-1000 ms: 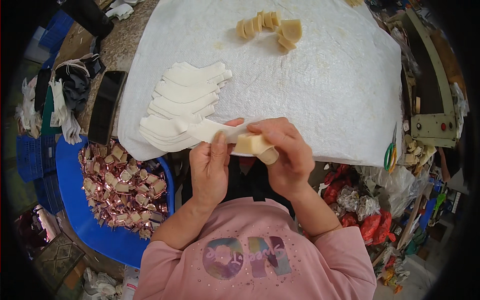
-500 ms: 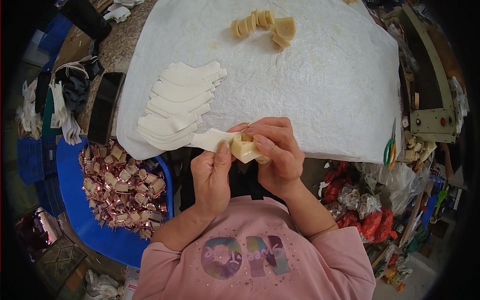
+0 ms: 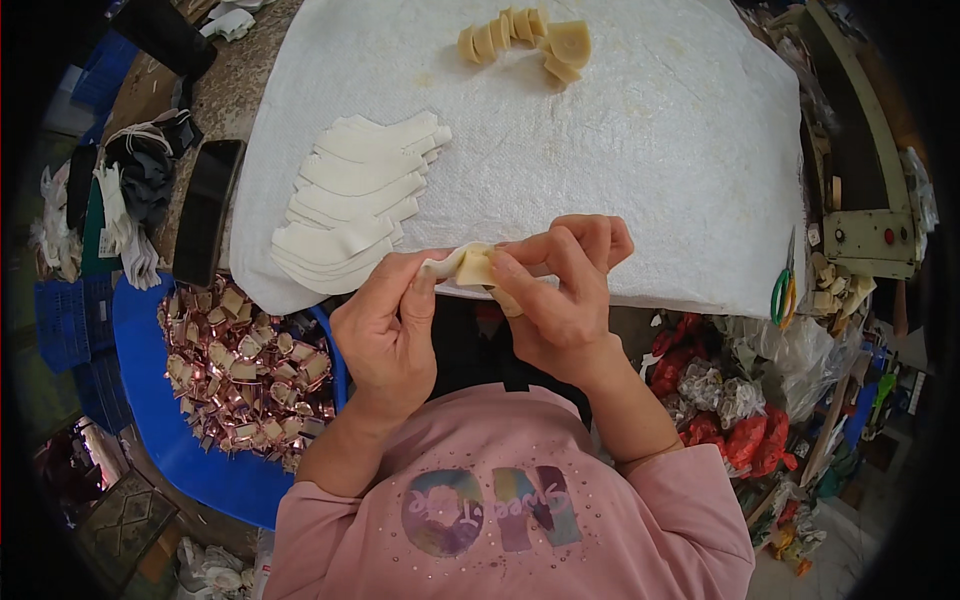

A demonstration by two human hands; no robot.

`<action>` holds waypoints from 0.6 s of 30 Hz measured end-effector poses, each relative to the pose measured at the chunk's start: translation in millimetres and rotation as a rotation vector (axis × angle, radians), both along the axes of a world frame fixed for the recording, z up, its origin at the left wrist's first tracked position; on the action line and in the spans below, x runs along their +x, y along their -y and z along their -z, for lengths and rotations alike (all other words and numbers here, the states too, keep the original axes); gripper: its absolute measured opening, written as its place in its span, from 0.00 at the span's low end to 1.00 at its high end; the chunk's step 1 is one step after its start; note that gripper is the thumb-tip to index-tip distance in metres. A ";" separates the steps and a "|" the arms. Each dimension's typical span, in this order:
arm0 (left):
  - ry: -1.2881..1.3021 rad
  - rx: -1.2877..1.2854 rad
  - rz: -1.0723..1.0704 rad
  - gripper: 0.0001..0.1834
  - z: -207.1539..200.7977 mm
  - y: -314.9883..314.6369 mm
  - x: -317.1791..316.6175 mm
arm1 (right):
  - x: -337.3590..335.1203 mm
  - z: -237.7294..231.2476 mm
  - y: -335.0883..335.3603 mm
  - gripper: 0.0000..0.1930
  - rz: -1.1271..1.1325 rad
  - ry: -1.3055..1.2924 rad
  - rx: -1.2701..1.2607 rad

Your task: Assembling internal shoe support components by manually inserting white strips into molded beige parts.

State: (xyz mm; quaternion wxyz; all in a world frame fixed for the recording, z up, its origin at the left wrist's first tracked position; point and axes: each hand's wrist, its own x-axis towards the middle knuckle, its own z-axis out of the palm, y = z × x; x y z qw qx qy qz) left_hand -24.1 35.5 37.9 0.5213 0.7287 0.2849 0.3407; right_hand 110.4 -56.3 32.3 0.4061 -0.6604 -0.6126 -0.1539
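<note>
Left hand point(image 3: 385, 330) pinches a white strip point(image 3: 442, 268)!
Right hand point(image 3: 568, 312) pinches a tan block point(image 3: 477, 267), strip curled against it.

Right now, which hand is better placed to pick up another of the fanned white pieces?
Probably the left hand: it is nearer the fanned white pieces, though it would first have to release the white strip. The right hand is farther off, gripping the beige block.

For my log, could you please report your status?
Left hand pinching white strip; right hand holding cream block; overlapping white pieces beyond left hand.
</note>
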 end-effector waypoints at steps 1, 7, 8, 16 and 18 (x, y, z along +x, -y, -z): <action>-0.032 0.022 -0.011 0.07 -0.2 0.2 -0.5 | -3.9 -7.8 0.2 0.16 0.028 0.004 -0.115; -0.025 0.240 0.020 0.06 12.5 3.9 3.1 | -8.7 -7.9 1.0 0.12 0.017 0.017 -0.306; -0.027 0.241 0.024 0.06 14.2 3.9 3.8 | -9.7 -6.2 1.0 0.12 0.004 0.025 -0.295; 0.107 -0.056 0.178 0.09 19.8 -2.5 -4.5 | 2.0 13.0 2.3 0.14 -0.068 -0.203 -0.219; 0.088 -0.087 0.184 0.10 30.1 -5.3 -5.6 | 3.2 13.8 4.0 0.13 -0.099 -0.272 -0.164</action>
